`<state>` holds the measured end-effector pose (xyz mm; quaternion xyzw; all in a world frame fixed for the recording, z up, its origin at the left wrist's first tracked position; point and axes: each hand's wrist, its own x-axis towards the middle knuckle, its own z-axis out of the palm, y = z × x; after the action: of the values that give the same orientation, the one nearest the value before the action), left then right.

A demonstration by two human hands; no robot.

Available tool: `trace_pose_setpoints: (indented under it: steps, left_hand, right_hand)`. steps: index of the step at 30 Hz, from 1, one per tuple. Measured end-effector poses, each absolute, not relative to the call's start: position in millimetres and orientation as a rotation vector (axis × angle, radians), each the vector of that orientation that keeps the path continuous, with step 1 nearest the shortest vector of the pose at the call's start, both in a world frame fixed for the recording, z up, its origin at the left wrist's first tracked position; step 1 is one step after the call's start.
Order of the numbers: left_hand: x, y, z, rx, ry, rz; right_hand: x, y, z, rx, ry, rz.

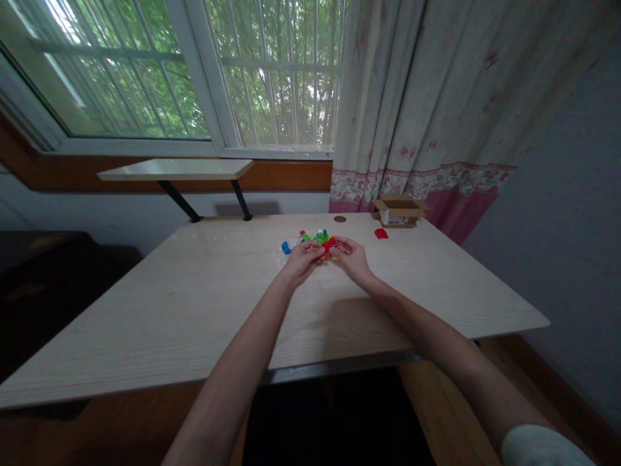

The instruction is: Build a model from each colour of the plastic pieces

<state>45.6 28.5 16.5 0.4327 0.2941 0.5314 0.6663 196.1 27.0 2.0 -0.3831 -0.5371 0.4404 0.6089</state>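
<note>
Red piece: between both hands, near the coloured toys on the table
Left hand: fingers pinching its left side
Right hand: fingers gripping its right side
Cardboard box: by the curtain, flaps open

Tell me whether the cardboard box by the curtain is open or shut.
Open: the cardboard box has its top flaps spread outward. I cannot tell whether anything is inside.
</note>
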Motion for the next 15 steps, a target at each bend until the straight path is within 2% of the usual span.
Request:
trace_pose_setpoints:
  steps: [15]
  left_hand:
    - [46.9,28.8,16.9,1.017,0.692,1.205]
  right_hand:
    - [199.2,26.7,5.8,-0.926,-1.296,0.95]
